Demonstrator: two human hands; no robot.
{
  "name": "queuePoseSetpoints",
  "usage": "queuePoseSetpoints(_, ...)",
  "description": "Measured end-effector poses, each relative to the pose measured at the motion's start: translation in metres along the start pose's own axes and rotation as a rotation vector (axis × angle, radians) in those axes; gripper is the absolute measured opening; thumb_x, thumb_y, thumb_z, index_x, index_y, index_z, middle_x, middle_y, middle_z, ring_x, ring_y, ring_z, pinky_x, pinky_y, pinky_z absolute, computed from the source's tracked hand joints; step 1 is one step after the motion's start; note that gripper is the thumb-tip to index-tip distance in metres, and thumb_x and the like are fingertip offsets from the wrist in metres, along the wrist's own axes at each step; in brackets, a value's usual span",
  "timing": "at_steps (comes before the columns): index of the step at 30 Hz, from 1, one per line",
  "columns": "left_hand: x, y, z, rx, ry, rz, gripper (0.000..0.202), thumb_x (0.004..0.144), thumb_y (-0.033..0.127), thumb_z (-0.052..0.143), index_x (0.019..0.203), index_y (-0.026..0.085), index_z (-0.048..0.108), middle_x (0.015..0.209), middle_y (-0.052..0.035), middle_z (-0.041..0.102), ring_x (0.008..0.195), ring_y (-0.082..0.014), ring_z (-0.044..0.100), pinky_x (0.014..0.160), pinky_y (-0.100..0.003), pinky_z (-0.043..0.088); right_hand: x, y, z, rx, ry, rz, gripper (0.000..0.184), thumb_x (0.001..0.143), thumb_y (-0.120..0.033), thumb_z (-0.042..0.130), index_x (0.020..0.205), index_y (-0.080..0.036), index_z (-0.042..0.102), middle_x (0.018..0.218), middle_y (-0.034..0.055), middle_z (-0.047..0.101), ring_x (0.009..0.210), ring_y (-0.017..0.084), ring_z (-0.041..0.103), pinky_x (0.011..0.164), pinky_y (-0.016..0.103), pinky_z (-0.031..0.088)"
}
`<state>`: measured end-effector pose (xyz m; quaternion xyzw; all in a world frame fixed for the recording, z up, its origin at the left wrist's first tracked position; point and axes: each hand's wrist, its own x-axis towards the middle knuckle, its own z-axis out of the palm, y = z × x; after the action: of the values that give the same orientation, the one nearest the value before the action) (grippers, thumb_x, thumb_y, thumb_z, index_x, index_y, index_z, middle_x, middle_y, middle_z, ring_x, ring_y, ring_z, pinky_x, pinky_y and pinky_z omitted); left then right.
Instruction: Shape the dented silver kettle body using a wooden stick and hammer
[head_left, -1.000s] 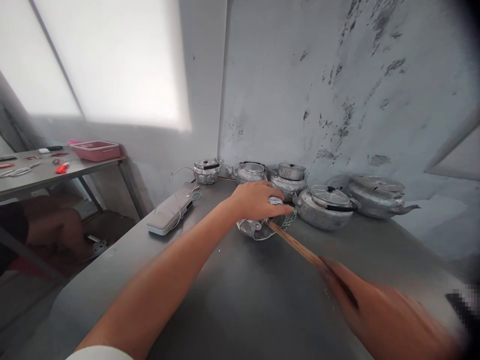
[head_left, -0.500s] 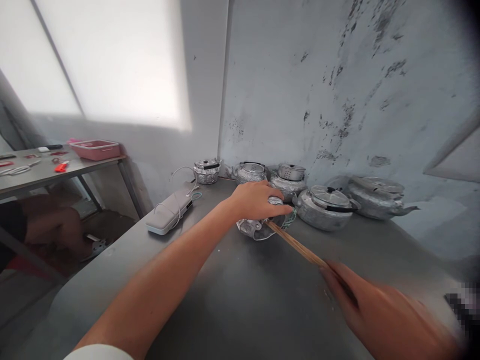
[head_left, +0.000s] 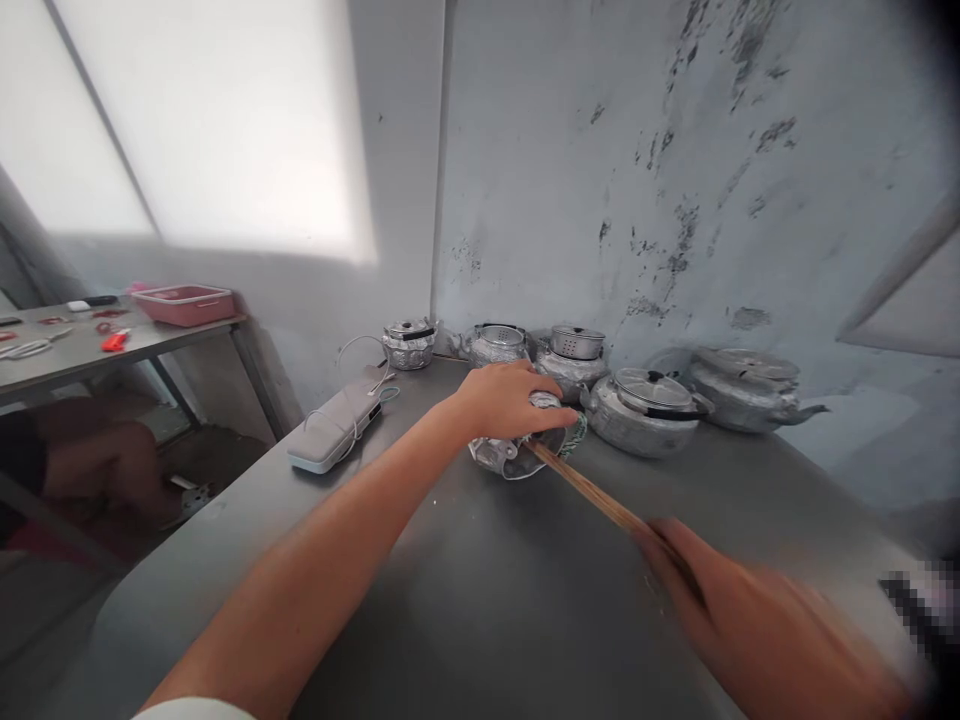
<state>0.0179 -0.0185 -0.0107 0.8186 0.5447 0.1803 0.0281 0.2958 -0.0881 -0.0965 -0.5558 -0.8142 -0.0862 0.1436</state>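
My left hand (head_left: 504, 400) lies on top of a small embossed silver teapot (head_left: 506, 455) on the grey metal table (head_left: 480, 590), its fingers wrapped over it. My right hand (head_left: 750, 620), blurred at the lower right, is closed round a long wooden stick (head_left: 592, 497). The stick's far end reaches the teapot under my left fingers.
Several more silver teapots (head_left: 641, 410) stand along the stained wall at the table's back. A grey box with a white cable (head_left: 330, 432) lies at the left edge. Another table with a pink tray (head_left: 184, 303) stands far left, a person's legs (head_left: 97, 465) beneath it.
The view has shifted slightly; my right hand has drawn a little nearer along the stick. My left hand stays on the teapot.
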Motion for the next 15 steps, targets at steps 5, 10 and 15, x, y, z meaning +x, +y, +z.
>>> queuePoseSetpoints(5,0.0003,-0.0008,0.0018,-0.008,0.019,-0.005,0.056,0.091,0.077,0.044,0.128,0.042,0.067,0.135,0.0025,0.063,0.113,-0.0259,0.064,0.101,-0.039,0.048,0.0012,-0.0033,-0.0035,0.019,-0.117,-0.008,0.042,0.099,-0.049,0.032,0.079,-0.026,0.061,0.054,0.0028,0.064,0.042,0.02,0.061,0.045,0.03,0.032)
queuePoseSetpoints(10,0.0006,-0.0025,0.0021,0.0,0.012,-0.007,0.058,0.09,0.079,0.041,0.129,0.043,0.066,0.135,0.0019,0.062,0.114,-0.026,0.063,0.1,-0.04,0.048,0.0015,-0.0063,-0.0053,0.008,-0.135,-0.011,0.041,0.1,-0.049,0.031,0.081,-0.026,0.06,0.056,0.0028,0.066,0.045,0.02,0.062,0.046,0.028,0.033)
queuePoseSetpoints(15,0.001,-0.0052,0.0013,-0.019,0.004,-0.009,0.06,0.09,0.08,0.041,0.13,0.043,0.066,0.134,0.0013,0.062,0.113,-0.0262,0.063,0.1,-0.04,0.047,0.0041,-0.0069,-0.0059,0.015,-0.152,-0.006,0.04,0.1,-0.046,0.031,0.083,-0.026,0.06,0.059,0.0031,0.067,0.048,0.021,0.064,0.047,0.028,0.036)
